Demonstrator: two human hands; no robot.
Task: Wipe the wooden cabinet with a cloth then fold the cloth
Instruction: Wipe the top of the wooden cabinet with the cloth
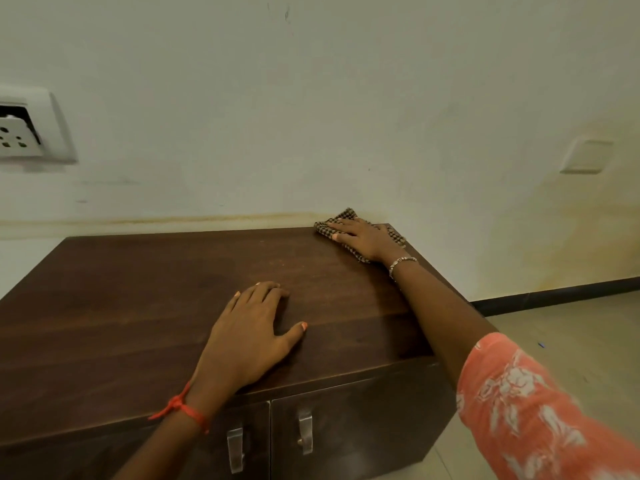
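Observation:
A dark brown wooden cabinet [145,299] stands against the wall, its flat top filling the middle of the view. A small brown checked cloth [346,216] lies bunched at the top's far right corner. My right hand [363,237] presses flat on the cloth, fingers spread and pointing left, covering most of it. My left hand [249,337] rests palm down on the bare top near the front edge, fingers apart, holding nothing.
Two cabinet doors with metal handles [304,434] face me below the front edge. A white wall socket [31,129] is mounted at the left, a blank wall plate [585,155] at the right. Tiled floor [571,334] lies to the cabinet's right.

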